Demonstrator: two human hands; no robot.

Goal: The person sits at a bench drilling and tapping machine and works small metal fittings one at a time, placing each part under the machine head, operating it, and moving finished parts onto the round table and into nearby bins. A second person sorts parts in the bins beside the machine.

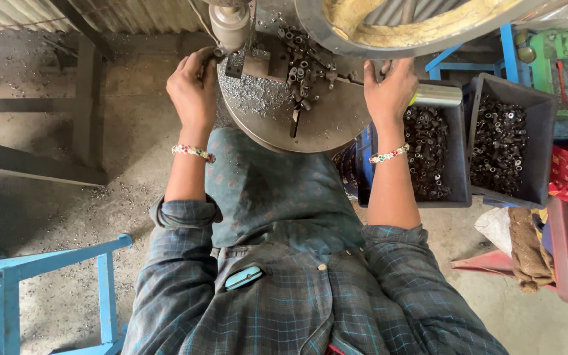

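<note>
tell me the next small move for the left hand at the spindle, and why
Probably the left hand should settle the small part it pinches under the spindle tip, then draw the fingers away. The fingertips sit right at the tool, and the right hand already grips the lever handle. More dark parts wait on the round metal table, so there is no need to fetch one yet.

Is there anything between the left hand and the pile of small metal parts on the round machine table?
Nothing visible blocks it. The left hand is at the table's left edge; the parts lie right of it, across bare plate with metal shavings.
</note>
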